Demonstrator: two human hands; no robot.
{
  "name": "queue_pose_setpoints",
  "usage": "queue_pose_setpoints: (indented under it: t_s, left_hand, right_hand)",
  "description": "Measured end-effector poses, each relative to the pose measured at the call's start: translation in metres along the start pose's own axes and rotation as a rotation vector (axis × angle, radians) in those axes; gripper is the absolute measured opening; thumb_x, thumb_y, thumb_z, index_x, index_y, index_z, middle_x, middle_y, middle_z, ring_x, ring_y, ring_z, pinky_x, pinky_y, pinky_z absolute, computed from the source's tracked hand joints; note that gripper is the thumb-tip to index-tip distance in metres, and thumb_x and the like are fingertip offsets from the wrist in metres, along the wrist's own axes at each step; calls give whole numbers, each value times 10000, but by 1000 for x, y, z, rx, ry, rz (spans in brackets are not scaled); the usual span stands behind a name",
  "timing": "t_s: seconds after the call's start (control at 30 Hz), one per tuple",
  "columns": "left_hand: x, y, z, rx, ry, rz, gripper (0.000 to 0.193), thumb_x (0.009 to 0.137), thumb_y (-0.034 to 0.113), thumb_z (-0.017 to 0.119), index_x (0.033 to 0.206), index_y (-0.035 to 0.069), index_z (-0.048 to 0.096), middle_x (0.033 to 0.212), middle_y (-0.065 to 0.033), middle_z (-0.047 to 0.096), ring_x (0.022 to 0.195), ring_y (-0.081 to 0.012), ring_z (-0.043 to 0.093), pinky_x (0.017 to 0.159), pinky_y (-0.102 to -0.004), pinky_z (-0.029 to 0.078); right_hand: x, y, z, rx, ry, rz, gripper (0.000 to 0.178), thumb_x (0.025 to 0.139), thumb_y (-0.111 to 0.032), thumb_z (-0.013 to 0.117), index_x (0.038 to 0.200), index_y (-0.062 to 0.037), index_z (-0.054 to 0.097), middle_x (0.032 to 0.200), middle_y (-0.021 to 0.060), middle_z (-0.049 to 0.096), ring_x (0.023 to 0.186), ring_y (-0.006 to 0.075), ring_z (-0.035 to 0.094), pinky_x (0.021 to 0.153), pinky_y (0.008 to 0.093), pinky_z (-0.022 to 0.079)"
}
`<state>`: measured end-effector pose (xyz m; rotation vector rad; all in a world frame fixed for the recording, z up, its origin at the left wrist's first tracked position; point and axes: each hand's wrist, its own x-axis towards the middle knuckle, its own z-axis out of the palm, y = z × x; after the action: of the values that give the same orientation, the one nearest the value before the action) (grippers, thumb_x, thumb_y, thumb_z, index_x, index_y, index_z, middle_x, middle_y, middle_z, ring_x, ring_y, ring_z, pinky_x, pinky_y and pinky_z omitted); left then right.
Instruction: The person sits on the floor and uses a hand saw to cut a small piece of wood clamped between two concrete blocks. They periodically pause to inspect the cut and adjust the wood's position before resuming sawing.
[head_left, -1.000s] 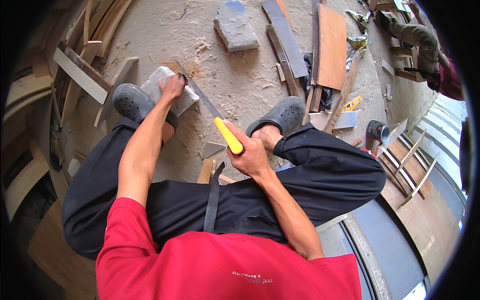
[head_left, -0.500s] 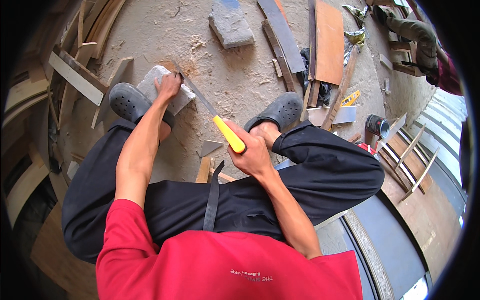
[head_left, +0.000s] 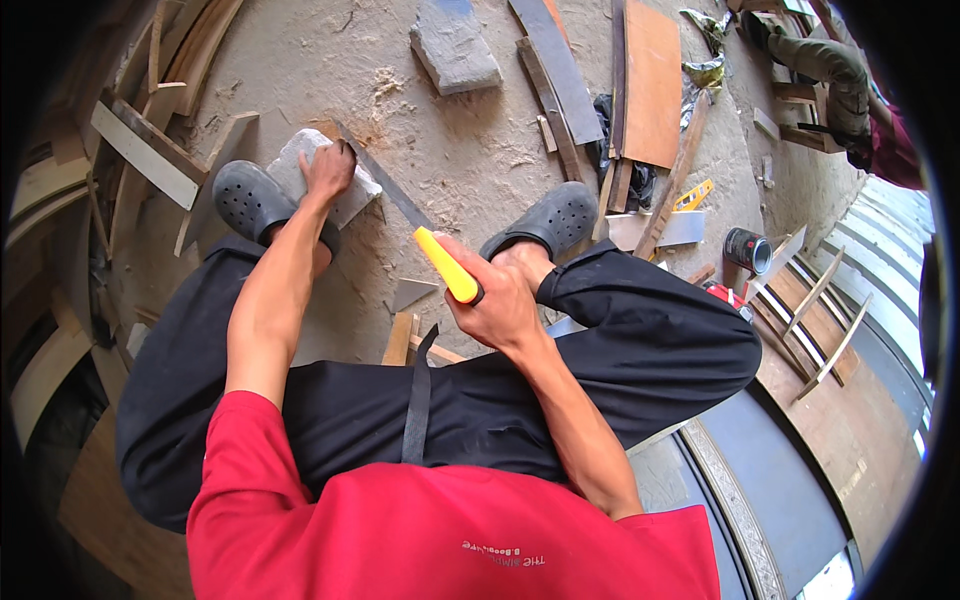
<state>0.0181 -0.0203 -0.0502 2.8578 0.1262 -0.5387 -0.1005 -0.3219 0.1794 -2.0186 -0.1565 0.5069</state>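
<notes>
My right hand (head_left: pixel 497 303) is wrapped round the yellow handle (head_left: pixel 446 266) of a handsaw. Its thin grey blade (head_left: pixel 392 196) slants up and left, past the far edge of a pale, rough block (head_left: pixel 287 160). That block lies on the ground against my left shoe. On top of it rests my left hand (head_left: pixel 328 172), thumb toward the left and fingers curled down by the block's right edge, close to the blade. What those fingers pinch is hidden beneath them. Reddish-brown dust (head_left: pixel 372 132) lies beside the saw's tip.
My dark clogs (head_left: pixel 252 200) flank the work area. Another grey block (head_left: pixel 455 50) lies ahead. Boards (head_left: pixel 652 80) and strips are stacked to the right, near a can (head_left: pixel 747 250). Wood offcuts (head_left: pixel 145 150) crowd the left. Another person's leg (head_left: pixel 825 75) shows at the far right.
The saw and my right hand have shifted slightly to the left and away from me. My left hand stays on the block. The whole view has moved a little.
</notes>
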Motion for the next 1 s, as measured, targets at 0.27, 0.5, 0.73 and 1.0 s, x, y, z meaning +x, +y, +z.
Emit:
queue_pose_setpoints:
  t_s: [0.27,0.5,0.73,1.0]
  left_hand:
    - [6,-8,2,-27,-36,-5,424,943,330,352,1023,48,658,1048,-225,661,1087,-382,588,1092,-639,77]
    - [0,8,-10,-15,-25,-39,454,953,352,330,1037,58,665,1045,-227,661,1090,-372,591,1111,-618,60]
    - [-6,11,-8,-54,-22,-91,457,952,354,329,1037,57,665,1047,-223,662,1099,-360,589,1119,-599,76]
    - [-2,12,-10,-58,51,-85,486,956,390,326,1024,61,677,1045,-220,663,1094,-355,587,1133,-563,90]
  right_hand:
    - [0,-10,0,-37,51,-61,640,741,-85,661,1353,-201,512,750,207,658,682,385,655,606,453,522]
    - [15,12,24,16,69,-79,649,740,-92,649,1360,-214,504,770,223,652,682,408,640,611,463,520]
    - [13,0,5,48,4,-12,592,760,-33,653,1334,-125,536,1045,183,682,806,348,680,697,366,545]
    - [19,4,4,73,37,-48,638,741,-66,656,1350,-195,516,967,193,677,800,404,646,684,439,537]
